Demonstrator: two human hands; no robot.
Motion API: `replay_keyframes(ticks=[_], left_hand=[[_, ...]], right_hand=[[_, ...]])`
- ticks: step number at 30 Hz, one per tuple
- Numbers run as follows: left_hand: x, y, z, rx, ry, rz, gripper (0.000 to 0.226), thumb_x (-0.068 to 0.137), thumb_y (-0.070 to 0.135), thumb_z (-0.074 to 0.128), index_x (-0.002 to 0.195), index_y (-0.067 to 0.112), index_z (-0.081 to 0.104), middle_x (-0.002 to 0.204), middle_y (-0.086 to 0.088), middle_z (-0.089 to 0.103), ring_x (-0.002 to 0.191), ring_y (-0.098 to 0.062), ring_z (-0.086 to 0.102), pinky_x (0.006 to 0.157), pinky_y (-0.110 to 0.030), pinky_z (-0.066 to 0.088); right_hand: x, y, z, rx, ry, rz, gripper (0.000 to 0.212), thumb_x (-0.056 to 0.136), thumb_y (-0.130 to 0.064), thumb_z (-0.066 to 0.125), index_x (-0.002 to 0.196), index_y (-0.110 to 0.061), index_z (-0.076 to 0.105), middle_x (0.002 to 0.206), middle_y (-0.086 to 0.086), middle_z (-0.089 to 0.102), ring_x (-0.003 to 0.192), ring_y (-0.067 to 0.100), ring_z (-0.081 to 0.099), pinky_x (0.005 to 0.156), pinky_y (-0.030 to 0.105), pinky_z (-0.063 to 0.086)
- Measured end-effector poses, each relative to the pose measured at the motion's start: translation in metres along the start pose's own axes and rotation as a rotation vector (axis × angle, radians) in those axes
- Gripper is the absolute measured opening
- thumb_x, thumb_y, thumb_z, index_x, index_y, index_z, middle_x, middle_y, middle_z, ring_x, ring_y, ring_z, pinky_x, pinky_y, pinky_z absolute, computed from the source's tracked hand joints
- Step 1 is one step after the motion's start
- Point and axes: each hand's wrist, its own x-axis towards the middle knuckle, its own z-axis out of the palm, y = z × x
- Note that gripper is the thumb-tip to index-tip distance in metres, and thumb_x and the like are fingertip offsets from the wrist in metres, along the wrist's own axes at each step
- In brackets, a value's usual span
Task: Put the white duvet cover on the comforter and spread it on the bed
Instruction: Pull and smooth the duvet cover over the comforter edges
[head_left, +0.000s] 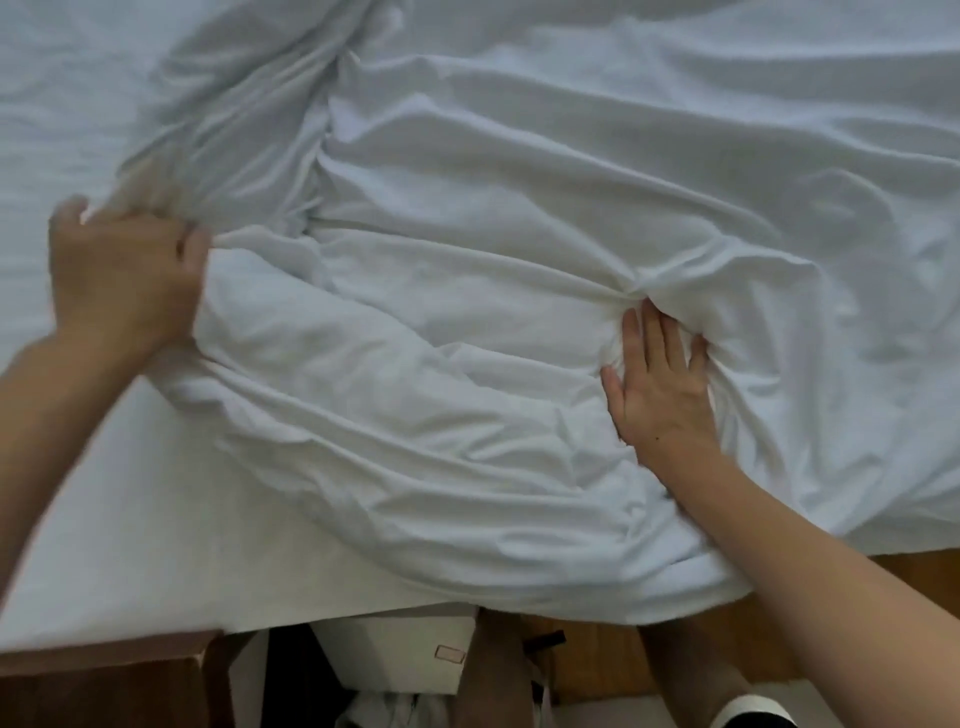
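Wooden floor (597, 654) beside bed (104, 519)

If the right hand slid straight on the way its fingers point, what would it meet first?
The right hand points away from the person, fingertips dug into a gathered knot of the white duvet cover. It would likely push straight into that bunched fold; beyond lies more rumpled cover, though depth is unclear.

We cannot see the comforter inside the white duvet cover (519, 322), which runs off the top and right edges. Our left hand (124, 275) is motion-blurred, and our right hand's (660, 384) fingertips sink into folds.
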Motion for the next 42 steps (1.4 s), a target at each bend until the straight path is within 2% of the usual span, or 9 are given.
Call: replay_keyframes(ticks=[4, 11, 14, 17, 23, 28, 32, 38, 42], left_hand=[[-0.065, 0.134, -0.099, 0.025, 0.081, 0.303, 0.046, 0.088, 0.047, 0.047, 0.099, 0.006, 0.065, 0.096, -0.024, 0.065, 0.086, -0.043, 0.06, 0.082, -0.047, 0.043], [-0.111, 0.214, -0.093, -0.058, -0.579, 0.718, 0.071, 0.081, 0.082, 0.019, 0.107, 0.036, 0.066, 0.105, 0.007, 0.067, 0.098, -0.018, 0.058, 0.079, -0.033, 0.041], [-0.123, 0.216, -0.085, -0.015, -0.59, 0.815, 0.086, 0.068, 0.09, 0.011, 0.1, 0.03, 0.064, 0.095, 0.005, 0.066, 0.089, -0.018, 0.059, 0.077, -0.035, 0.043], [-0.147, 0.193, -0.078, -0.047, -0.372, 0.926, 0.079, 0.076, 0.085, 0.011, 0.079, 0.021, 0.059, 0.074, 0.002, 0.062, 0.068, -0.022, 0.061, 0.06, -0.032, 0.037], [-0.234, 0.046, -0.061, -0.221, 0.038, 0.74, 0.046, 0.09, 0.05, 0.054, 0.062, 0.014, 0.051, 0.049, -0.008, 0.047, 0.045, -0.028, 0.048, 0.052, -0.039, 0.04], [-0.243, -0.042, -0.038, -0.149, -0.204, 0.424, 0.052, 0.093, 0.047, 0.047, 0.074, 0.002, 0.066, 0.066, -0.017, 0.059, 0.062, -0.036, 0.059, 0.059, -0.054, 0.049], [-0.205, 0.006, -0.073, -0.235, -0.204, 0.276, 0.069, 0.092, 0.069, 0.021, 0.055, 0.017, 0.048, 0.048, 0.008, 0.042, 0.044, -0.023, 0.045, 0.044, -0.032, 0.039], [-0.185, 0.077, -0.08, -0.17, -0.308, 0.642, 0.062, 0.09, 0.07, 0.031, 0.104, 0.02, 0.065, 0.096, 0.004, 0.063, 0.086, -0.017, 0.058, 0.076, -0.031, 0.044], [-0.192, 0.084, -0.074, -0.132, -0.387, 0.768, 0.059, 0.089, 0.076, 0.029, 0.073, 0.028, 0.059, 0.066, 0.014, 0.054, 0.057, -0.007, 0.05, 0.053, -0.022, 0.041]], right_hand=[[-0.001, -0.005, -0.002, -0.008, -0.004, 0.007, 0.065, 0.098, -0.04, 0.018, 0.148, 0.001, 0.024, 0.154, 0.022, 0.027, 0.142, 0.035, 0.028, 0.112, 0.061, 0.02], [-0.004, -0.06, -0.027, 0.456, 0.25, 0.215, 0.058, 0.086, -0.026, 0.032, 0.134, 0.001, 0.049, 0.14, 0.021, 0.047, 0.13, 0.037, 0.044, 0.11, 0.058, 0.028], [-0.004, -0.094, -0.038, 0.691, 0.317, -0.153, 0.051, 0.092, -0.031, 0.045, 0.133, -0.002, 0.054, 0.142, 0.022, 0.047, 0.131, 0.032, 0.043, 0.11, 0.041, 0.032], [0.007, -0.103, -0.025, 0.511, 0.229, -0.411, 0.051, 0.094, -0.04, 0.045, 0.136, -0.013, 0.054, 0.149, 0.017, 0.041, 0.138, 0.029, 0.037, 0.112, 0.044, 0.029], [0.01, -0.101, -0.006, 0.32, 0.23, -0.355, 0.054, 0.096, -0.046, 0.044, 0.143, -0.019, 0.047, 0.154, 0.014, 0.033, 0.143, 0.027, 0.03, 0.115, 0.051, 0.025], [0.01, -0.103, -0.004, 0.239, 0.256, -0.305, 0.054, 0.096, -0.046, 0.042, 0.142, -0.017, 0.049, 0.152, 0.014, 0.037, 0.14, 0.027, 0.036, 0.114, 0.051, 0.025], [0.008, -0.106, -0.003, 0.196, 0.24, -0.32, 0.055, 0.098, -0.046, 0.039, 0.143, -0.016, 0.045, 0.153, 0.015, 0.034, 0.141, 0.029, 0.033, 0.114, 0.053, 0.024], [0.009, -0.104, -0.003, 0.206, 0.219, -0.321, 0.055, 0.098, -0.046, 0.038, 0.143, -0.015, 0.046, 0.153, 0.015, 0.035, 0.14, 0.03, 0.034, 0.113, 0.054, 0.026], [0.009, -0.103, -0.003, 0.227, 0.225, -0.33, 0.055, 0.097, -0.045, 0.037, 0.143, -0.015, 0.046, 0.153, 0.015, 0.034, 0.141, 0.029, 0.033, 0.114, 0.052, 0.024]])
